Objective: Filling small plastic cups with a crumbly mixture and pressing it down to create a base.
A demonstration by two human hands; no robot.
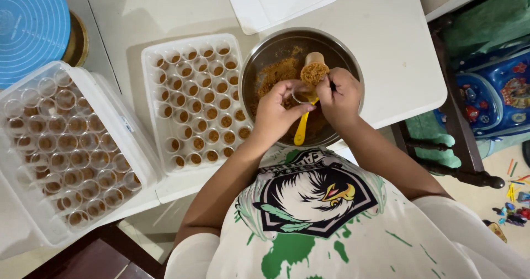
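Observation:
A steel bowl with brown crumb mixture stands on the white table. Both my hands are over it. My left hand pinches what looks like a small clear cup. My right hand holds a yellow spoon heaped with brown crumbs, the spoon's head just above the cup. Left of the bowl lies a white tray of several small cups, each with a crumb layer at the bottom.
A clear lidded box with more filled cups sits at the far left, with a blue round lid behind it. A white board lies at the table's far edge. At the right stand a dark wooden chair and toys on the floor.

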